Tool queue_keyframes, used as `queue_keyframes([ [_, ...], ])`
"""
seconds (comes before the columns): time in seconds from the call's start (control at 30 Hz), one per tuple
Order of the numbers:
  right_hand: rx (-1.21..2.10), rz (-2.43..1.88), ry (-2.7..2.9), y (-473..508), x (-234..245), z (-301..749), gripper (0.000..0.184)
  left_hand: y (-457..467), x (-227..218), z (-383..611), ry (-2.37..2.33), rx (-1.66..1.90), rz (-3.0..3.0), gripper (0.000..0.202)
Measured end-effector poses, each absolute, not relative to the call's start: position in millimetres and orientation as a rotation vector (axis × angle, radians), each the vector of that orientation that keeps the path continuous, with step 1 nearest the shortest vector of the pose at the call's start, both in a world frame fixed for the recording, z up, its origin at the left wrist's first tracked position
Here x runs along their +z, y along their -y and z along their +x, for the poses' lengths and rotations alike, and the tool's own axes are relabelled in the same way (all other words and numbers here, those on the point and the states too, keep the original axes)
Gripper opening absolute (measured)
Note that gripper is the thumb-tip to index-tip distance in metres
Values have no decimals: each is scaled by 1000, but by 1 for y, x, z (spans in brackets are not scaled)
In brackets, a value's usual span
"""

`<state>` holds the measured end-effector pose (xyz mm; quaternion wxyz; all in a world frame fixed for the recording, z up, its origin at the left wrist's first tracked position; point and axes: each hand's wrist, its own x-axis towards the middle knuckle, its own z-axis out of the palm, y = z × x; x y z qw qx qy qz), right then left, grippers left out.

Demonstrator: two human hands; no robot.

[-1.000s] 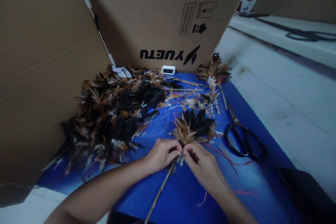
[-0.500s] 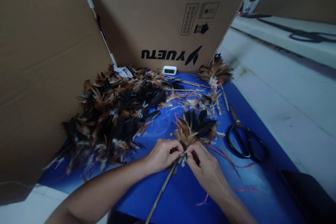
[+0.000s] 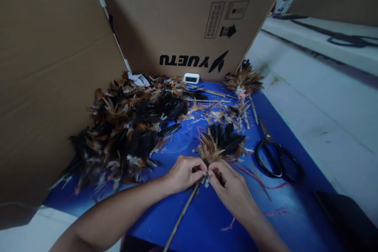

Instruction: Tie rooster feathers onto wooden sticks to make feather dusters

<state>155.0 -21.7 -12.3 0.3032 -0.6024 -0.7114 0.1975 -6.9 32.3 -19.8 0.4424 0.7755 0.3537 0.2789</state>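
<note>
Brown and black feathers form a bundle [image 3: 223,141] around the upper end of a thin stick [image 3: 181,220], which slants down toward the near edge of the blue tabletop [image 3: 165,224]. My left hand [image 3: 187,173] pinches at the bundle's pale quill ends, thumb and forefinger together. Close against it from the right, my right hand [image 3: 228,183] is closed in a pinch at the same spot. The fingers hide the binding, and any thread between them is too small to make out.
Loose feathers [image 3: 132,126] are heaped at left. Black-handled scissors [image 3: 276,157] lie at right, near red string [image 3: 251,173]. Another feather bundle [image 3: 245,80] and a small white digital display [image 3: 191,78] sit at the back before a cardboard box [image 3: 177,19]. A dark flat object [image 3: 345,216] lies front right.
The fingertips of my two hands have drawn slightly closer together at the quill ends. The feather bundle and stick stay almost in place.
</note>
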Motion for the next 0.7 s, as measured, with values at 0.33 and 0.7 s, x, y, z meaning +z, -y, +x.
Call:
queue_keyframes([
  [0.33, 582, -1623, 1733, 22, -13, 152, 11, -33, -19, -8, -869, 649, 1903, 11],
  [0.7, 832, -1614, 1638, 22, -8, 157, 19, -33, -22, -9, -733, 699, 2024, 9],
])
